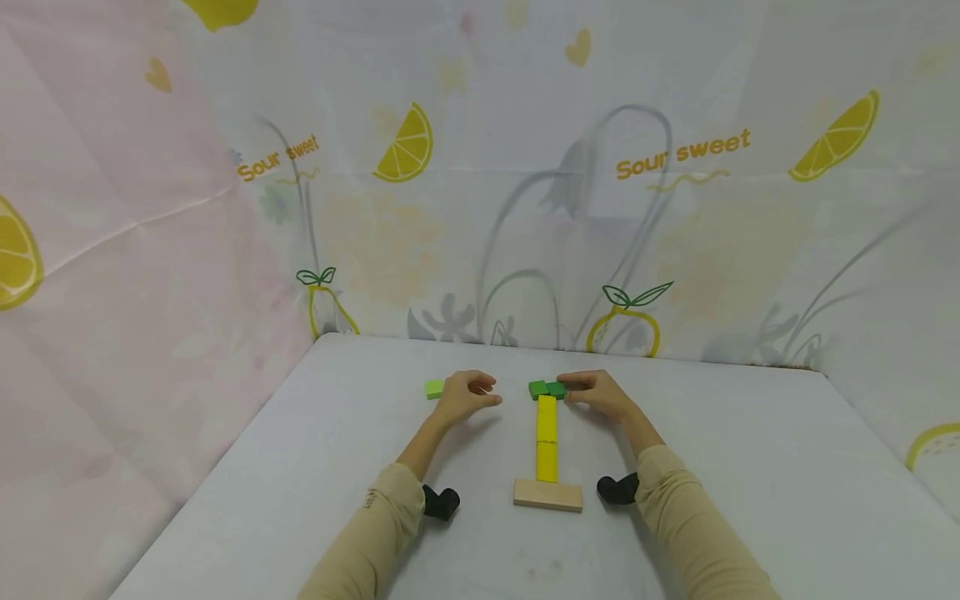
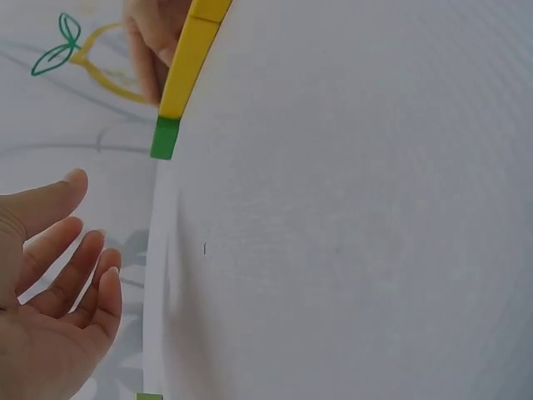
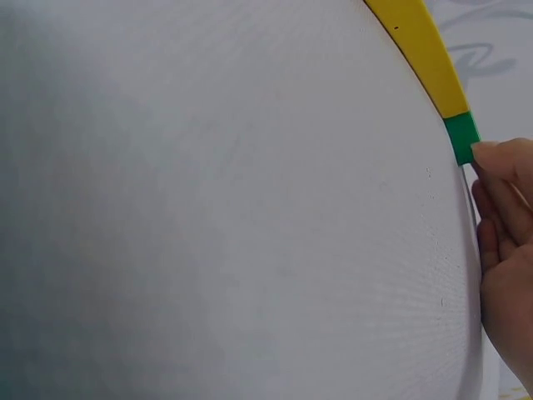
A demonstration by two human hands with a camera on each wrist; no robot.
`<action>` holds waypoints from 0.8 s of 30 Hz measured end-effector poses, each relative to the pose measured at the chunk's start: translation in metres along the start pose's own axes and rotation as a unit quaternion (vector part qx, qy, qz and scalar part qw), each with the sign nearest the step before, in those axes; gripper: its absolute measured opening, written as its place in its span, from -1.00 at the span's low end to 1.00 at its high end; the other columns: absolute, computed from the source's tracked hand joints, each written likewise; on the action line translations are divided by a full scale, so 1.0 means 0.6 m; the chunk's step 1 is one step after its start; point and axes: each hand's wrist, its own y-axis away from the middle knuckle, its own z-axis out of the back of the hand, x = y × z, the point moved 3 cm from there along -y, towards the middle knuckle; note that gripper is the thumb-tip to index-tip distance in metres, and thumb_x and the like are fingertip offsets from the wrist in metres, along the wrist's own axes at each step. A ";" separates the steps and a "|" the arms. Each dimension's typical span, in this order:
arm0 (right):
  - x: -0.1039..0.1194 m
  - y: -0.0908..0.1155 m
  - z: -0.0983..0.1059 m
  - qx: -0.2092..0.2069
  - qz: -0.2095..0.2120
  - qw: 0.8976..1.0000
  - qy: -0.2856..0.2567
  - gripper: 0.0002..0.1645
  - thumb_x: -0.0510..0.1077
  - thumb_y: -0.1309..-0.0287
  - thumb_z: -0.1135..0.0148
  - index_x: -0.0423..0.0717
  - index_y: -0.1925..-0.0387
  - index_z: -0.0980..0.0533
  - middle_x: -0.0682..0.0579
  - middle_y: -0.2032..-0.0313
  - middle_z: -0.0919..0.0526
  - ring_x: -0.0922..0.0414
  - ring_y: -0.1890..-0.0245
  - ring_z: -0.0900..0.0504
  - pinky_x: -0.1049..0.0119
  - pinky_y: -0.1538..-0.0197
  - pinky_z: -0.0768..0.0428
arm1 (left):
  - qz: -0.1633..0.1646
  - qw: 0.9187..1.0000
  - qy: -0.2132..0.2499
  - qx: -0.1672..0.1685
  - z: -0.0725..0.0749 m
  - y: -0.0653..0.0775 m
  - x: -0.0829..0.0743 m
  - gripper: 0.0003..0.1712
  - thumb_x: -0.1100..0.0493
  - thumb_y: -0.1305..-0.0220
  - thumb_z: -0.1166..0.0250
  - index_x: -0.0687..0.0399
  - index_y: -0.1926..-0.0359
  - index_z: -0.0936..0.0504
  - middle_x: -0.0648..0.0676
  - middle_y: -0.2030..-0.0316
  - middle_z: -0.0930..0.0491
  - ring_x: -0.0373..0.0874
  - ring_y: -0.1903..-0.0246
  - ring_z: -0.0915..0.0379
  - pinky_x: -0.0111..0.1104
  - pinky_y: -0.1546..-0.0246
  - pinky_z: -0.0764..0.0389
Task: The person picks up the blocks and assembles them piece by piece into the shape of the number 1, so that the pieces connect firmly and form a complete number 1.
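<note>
My right hand (image 1: 600, 393) pinches a dark green block (image 1: 556, 390) at its right end, the thumb on the near side. Left of that block, and close against it, lies another green block (image 1: 537, 390). Two yellow blocks (image 1: 547, 419) run end to end from the green pair toward me, down to a plain wooden block (image 1: 547, 495) lying crosswise. Left of the row, my left hand (image 1: 467, 397) hovers with loosely bent fingers and nothing in them. In the left wrist view its thumb and fingers (image 2: 108, 304) are spread apart.
A light green block (image 1: 434, 389) lies just beyond the left hand, partly hidden by it. The white table (image 1: 300, 483) ends at a printed cloth backdrop (image 1: 480, 242) with lemon drawings. Black wrist devices (image 1: 441, 503) sit at both cuffs.
</note>
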 end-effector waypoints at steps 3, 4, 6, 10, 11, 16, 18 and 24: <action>0.004 0.001 -0.001 -0.005 -0.018 1.000 -0.002 -0.46 -0.32 -0.06 -0.23 -0.44 -0.11 -0.43 -0.34 -0.14 -0.45 -0.22 -0.23 -0.32 -0.05 -0.26 -0.25 | -0.007 1.000 0.006 -0.004 0.008 0.003 0.000 -0.62 0.29 0.00 -0.41 0.45 0.15 -0.61 0.26 0.29 -0.63 0.04 0.30 -0.56 -0.28 0.23 -0.57; 0.006 0.002 -0.001 -0.005 -0.019 1.000 -0.005 -0.47 -0.33 -0.06 -0.23 -0.45 -0.11 -0.42 -0.34 -0.14 -0.45 -0.22 -0.24 -0.31 -0.05 -0.27 -0.25 | -0.010 1.000 0.008 -0.007 0.010 0.004 0.001 -0.62 0.29 0.00 -0.41 0.45 0.15 -0.61 0.27 0.29 -0.63 0.05 0.30 -0.56 -0.27 0.23 -0.57; 0.008 0.003 -0.001 -0.006 -0.019 1.000 -0.010 -0.47 -0.35 -0.05 -0.23 -0.46 -0.10 -0.43 -0.35 -0.14 -0.45 -0.22 -0.24 -0.31 -0.05 -0.27 -0.25 | -0.012 1.000 0.011 -0.011 0.016 0.007 0.002 -0.63 0.29 -0.01 -0.40 0.45 0.15 -0.60 0.27 0.28 -0.63 0.05 0.29 -0.56 -0.26 0.22 -0.57; 0.008 0.003 -0.001 -0.006 -0.013 1.000 -0.005 -0.48 -0.35 -0.05 -0.24 -0.45 -0.09 -0.44 -0.34 -0.13 -0.46 -0.21 -0.22 -0.34 -0.05 -0.25 -0.27 | -0.013 1.000 0.008 -0.026 0.029 0.014 0.007 -0.63 0.28 -0.02 -0.41 0.43 0.15 -0.61 0.26 0.30 -0.64 0.03 0.30 -0.55 -0.24 0.24 -0.57; 0.007 0.003 -0.001 -0.007 -0.011 1.000 -0.003 -0.48 -0.35 -0.04 -0.24 -0.45 -0.09 -0.44 -0.34 -0.12 -0.47 -0.21 -0.22 -0.34 -0.04 -0.25 -0.27 | -0.012 0.999 0.008 -0.029 0.032 0.016 0.009 -0.64 0.28 -0.02 -0.41 0.43 0.15 -0.61 0.26 0.30 -0.64 0.03 0.30 -0.55 -0.24 0.24 -0.56; 0.004 0.000 -0.001 -0.011 0.001 1.000 0.015 -0.48 -0.32 -0.04 -0.24 -0.45 -0.08 -0.45 -0.34 -0.10 -0.49 -0.22 -0.20 -0.37 -0.04 -0.23 -0.30 | 0.001 0.999 0.009 -0.038 0.046 0.023 0.014 -0.63 0.27 -0.03 -0.41 0.41 0.14 -0.61 0.26 0.28 -0.64 0.03 0.29 -0.55 -0.22 0.23 -0.56; 0.003 -0.001 -0.001 -0.012 0.003 1.000 0.017 -0.48 -0.32 -0.04 -0.25 -0.45 -0.07 -0.45 -0.34 -0.10 -0.49 -0.22 -0.19 -0.37 -0.04 -0.23 -0.31 | 0.007 0.999 0.009 -0.041 0.051 0.025 0.017 -0.62 0.27 -0.03 -0.41 0.41 0.13 -0.61 0.25 0.27 -0.64 0.02 0.28 -0.55 -0.23 0.22 -0.56; 0.002 0.000 -0.002 -0.006 -0.001 1.000 0.000 -0.48 -0.35 -0.02 -0.24 -0.45 -0.08 -0.45 -0.35 -0.11 -0.48 -0.22 -0.21 -0.35 -0.05 -0.23 -0.30 | 0.004 0.998 0.000 -0.059 0.069 0.030 0.029 -0.62 0.29 -0.01 -0.42 0.43 0.15 -0.60 0.27 0.29 -0.64 0.03 0.30 -0.56 -0.26 0.23 -0.57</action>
